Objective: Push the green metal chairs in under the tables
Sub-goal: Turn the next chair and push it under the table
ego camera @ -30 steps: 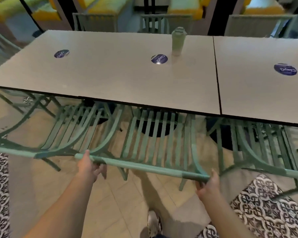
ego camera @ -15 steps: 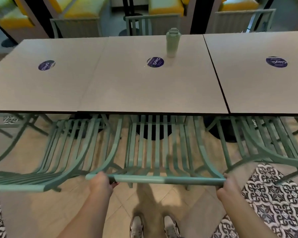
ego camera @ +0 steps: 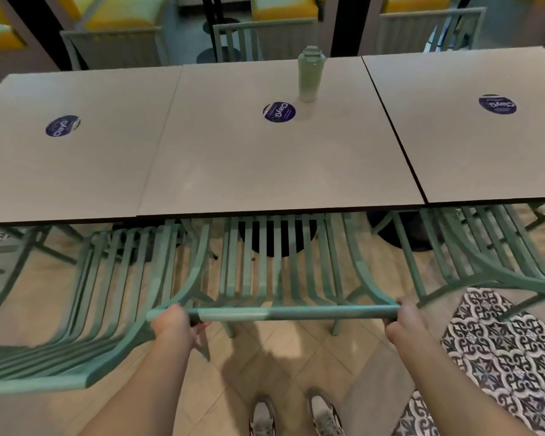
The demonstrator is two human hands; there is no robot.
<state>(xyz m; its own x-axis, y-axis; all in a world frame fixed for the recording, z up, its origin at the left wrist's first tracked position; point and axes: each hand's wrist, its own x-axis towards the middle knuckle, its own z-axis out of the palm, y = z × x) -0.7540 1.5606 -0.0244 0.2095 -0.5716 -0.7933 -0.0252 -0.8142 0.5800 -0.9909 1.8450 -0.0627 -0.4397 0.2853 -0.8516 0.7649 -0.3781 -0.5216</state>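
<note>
A green metal chair [ego camera: 277,272] with a slatted back stands in front of me, its seat under the middle grey table [ego camera: 274,171]. My left hand [ego camera: 173,325] grips the left end of its top rail. My right hand [ego camera: 405,320] grips the right end. A second green chair [ego camera: 101,309] stands to the left, partly out from under the left table [ego camera: 60,171]. A third green chair [ego camera: 491,256] is at the right, under the right table [ego camera: 485,146].
A pale green bottle [ego camera: 310,73] stands on the middle table beside a round blue sticker [ego camera: 279,111]. More green chairs [ego camera: 258,39] line the far side. Patterned floor tiles [ego camera: 510,357] lie at the right. My shoes [ego camera: 293,413] are just behind the chair.
The middle chair has swung square to the table and slid forward under it. Both hands kept their grip on the top rail and I stepped in behind it.
</note>
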